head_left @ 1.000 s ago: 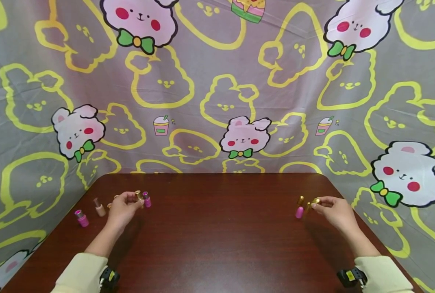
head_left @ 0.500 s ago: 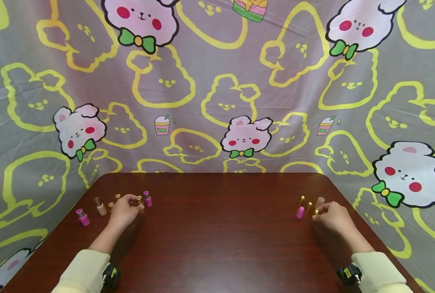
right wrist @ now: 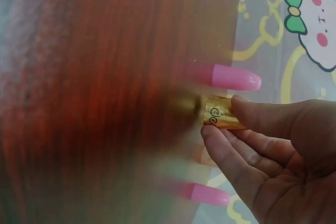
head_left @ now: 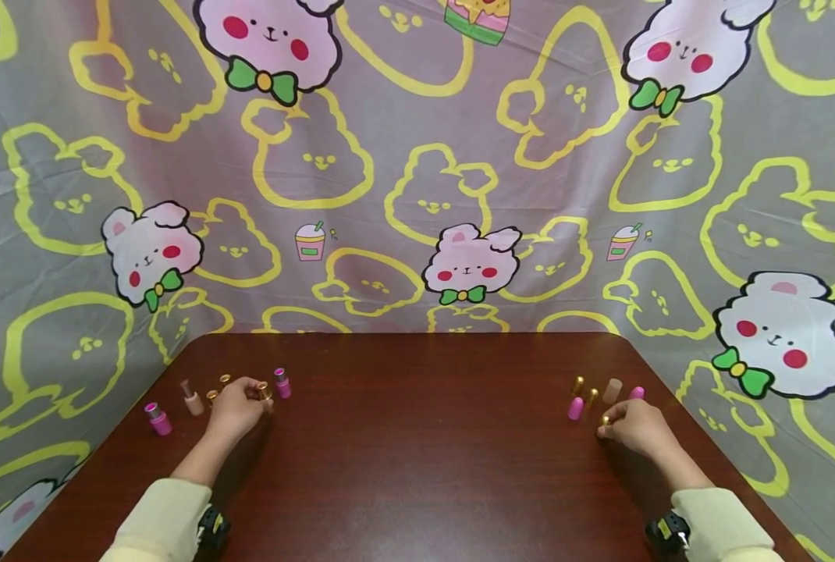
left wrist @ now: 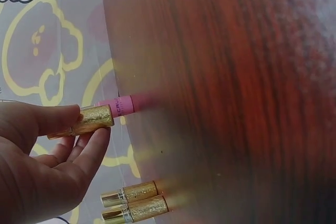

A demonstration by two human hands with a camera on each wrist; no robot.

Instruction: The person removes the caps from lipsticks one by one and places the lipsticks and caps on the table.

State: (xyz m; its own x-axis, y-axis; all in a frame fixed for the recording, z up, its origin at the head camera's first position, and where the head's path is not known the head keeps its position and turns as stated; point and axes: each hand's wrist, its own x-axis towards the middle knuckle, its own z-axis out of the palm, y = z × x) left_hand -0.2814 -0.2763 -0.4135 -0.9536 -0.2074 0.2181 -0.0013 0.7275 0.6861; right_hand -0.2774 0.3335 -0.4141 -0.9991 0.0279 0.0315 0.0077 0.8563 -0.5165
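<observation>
At the table's left, my left hand (head_left: 238,406) pinches a gold lipstick tube (left wrist: 92,121) between thumb and fingers. A magenta lipstick (head_left: 282,383) stands just beyond it, and two more gold lipstick tubes (left wrist: 137,208) are beside the hand. Over on the right, my right hand (head_left: 635,425) pinches a gold lipstick cap (right wrist: 220,113) with lettering, its end close to the tabletop. Around that hand are a pink cap (head_left: 575,408), two gold caps (head_left: 579,384), a beige cap (head_left: 612,391) and a second pink cap (head_left: 637,393), partly hidden by the hand.
A magenta lipstick (head_left: 158,419) and a beige lip-gloss-like tube (head_left: 192,400) with its narrow top exposed stand near the left edge of the dark wooden table (head_left: 417,453). A curtain (head_left: 389,179) with cartoon rabbits surrounds the far and side edges.
My right hand has come nearer and lower with the gold cap, uncovering the beige cap and a pink cap. The left hand has dropped slightly with its gold tube.
</observation>
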